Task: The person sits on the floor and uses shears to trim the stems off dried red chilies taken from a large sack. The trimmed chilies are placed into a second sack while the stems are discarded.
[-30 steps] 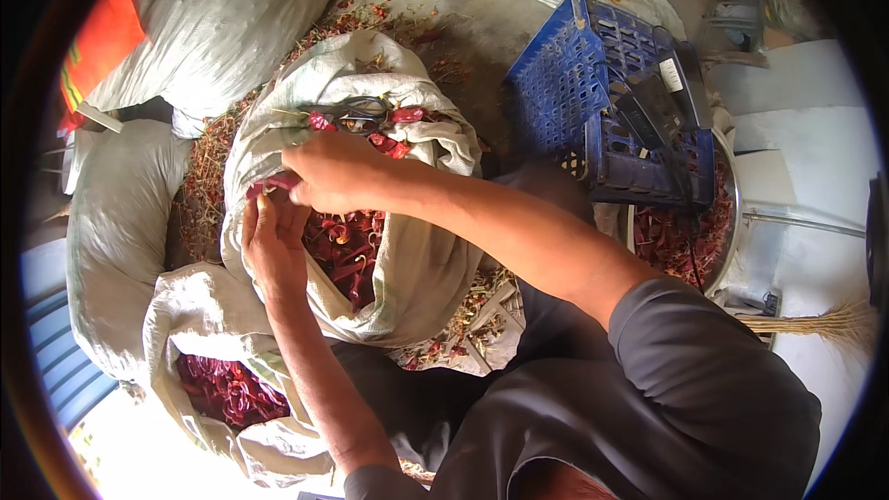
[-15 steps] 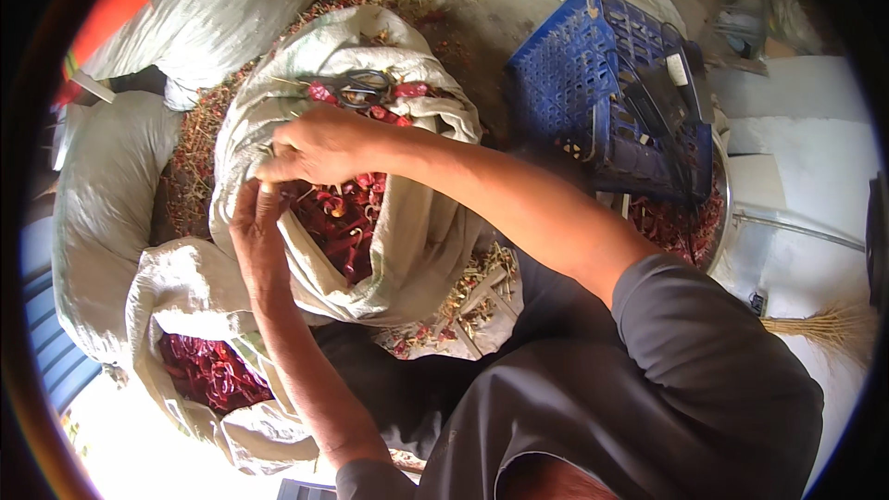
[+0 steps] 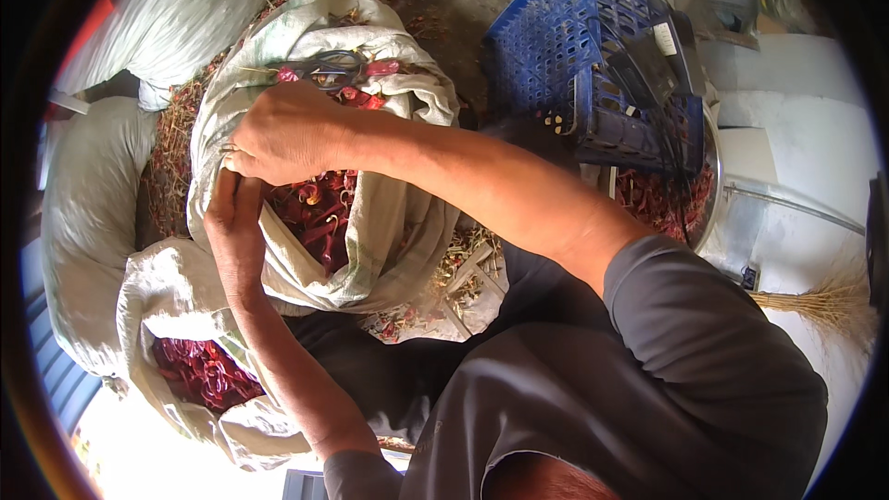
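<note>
My left hand (image 3: 235, 227) and my right hand (image 3: 289, 132) meet fingertip to fingertip over the left side of an open white woven sack (image 3: 398, 255). Both are closed in a pinch, and what lies between the fingers is too small and hidden to make out. Under my right wrist, dried red chillies (image 3: 319, 222) fill the sack's mouth. On the folded far rim lies a dark looped tool, apparently scissors (image 3: 335, 65), with a few loose chillies (image 3: 381, 68) beside it.
A second open sack (image 3: 176, 287) of chillies stands at lower left, with full sacks (image 3: 88, 222) behind it. To the right, a blue plastic crate (image 3: 537, 46) holding black devices rests over a round container of chillies (image 3: 662, 199). A straw broom (image 3: 815, 304) lies far right.
The whole view has shifted slightly, so the scene sits further left and up. My hands stay together at the sack's left side, the right one turned with its fingers curled more tightly.
</note>
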The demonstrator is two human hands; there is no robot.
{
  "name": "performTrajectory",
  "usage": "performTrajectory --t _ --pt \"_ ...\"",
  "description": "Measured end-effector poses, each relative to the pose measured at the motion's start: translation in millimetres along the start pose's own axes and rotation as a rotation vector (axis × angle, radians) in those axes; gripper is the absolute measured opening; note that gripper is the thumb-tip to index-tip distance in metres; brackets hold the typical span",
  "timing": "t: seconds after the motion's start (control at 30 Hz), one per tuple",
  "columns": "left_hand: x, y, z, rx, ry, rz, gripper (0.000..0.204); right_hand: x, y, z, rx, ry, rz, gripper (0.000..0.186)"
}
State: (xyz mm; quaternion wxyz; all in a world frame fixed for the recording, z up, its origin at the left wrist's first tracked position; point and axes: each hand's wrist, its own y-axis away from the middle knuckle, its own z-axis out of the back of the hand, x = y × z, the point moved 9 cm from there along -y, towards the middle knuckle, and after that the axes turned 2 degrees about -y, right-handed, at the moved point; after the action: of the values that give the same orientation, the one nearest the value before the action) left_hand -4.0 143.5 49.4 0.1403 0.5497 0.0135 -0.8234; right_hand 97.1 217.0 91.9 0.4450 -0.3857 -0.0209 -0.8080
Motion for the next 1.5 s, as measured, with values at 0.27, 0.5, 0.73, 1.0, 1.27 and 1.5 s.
performTrajectory --t 0.27,0.5,0.73,1.0,1.27,1.5 --pt "16 -19 -7 0.069 0.906 -0.084 0.012 -37 5 -7 -0.162 -1.146 -0.485 0.039" --pt "94 -36 -34 0.180 -0.233 0.254 0.017 -45 11 55 -0.217 -1.169 -0.511 0.028" --pt "135 -38 -72 0.311 -1.176 0.031 0.026 -41 9 27 -0.071 -1.369 -0.500 0.038" --pt "32 -18 -25 0.058 -0.457 -0.152 0.015 -38 17 23 0.070 0.050 -0.281 0.026" --pt "-12 -4 1 -0.408 -0.046 -0.138 0.013 -34 15 15 -0.090 -0.073 -0.215 0.021" --pt "18 -13 -38 -0.079 0.988 0.226 0.016 -10 12 13 -0.115 -0.140 -0.195 0.015"
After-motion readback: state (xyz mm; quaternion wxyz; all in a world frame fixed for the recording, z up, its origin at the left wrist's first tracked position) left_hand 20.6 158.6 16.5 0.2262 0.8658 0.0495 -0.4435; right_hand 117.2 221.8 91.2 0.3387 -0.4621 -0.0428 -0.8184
